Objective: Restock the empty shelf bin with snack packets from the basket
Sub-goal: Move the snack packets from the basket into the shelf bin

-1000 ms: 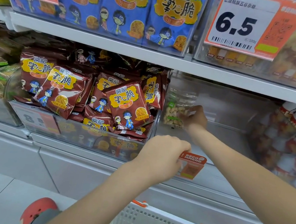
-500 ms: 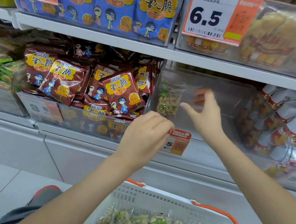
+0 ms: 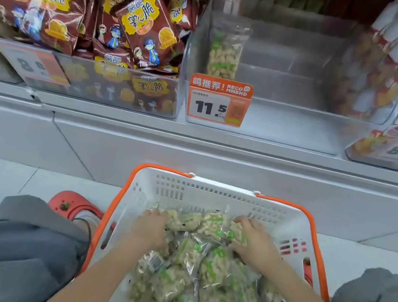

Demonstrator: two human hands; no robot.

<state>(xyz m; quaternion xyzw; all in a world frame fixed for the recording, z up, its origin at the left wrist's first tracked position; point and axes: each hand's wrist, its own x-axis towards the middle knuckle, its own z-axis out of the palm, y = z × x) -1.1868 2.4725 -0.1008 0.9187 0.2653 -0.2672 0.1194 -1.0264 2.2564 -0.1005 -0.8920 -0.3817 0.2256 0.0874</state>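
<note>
Both hands are out of the shelf bin (image 3: 286,116) and down in the basket (image 3: 212,193). Left hand (image 3: 148,228) lets go of the price tag (image 3: 218,101), now on the snack packets (image 3: 203,265). Right hand (image 3: 255,242) grips 1 there. 1 packet (image 3: 225,50) stands upright at the bin's left wall, released. Camera tilts down.

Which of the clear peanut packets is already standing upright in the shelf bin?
The lone packet against the bin's left wall, above the 11.5 price tag. All the others lie piled in the white basket below.
</note>
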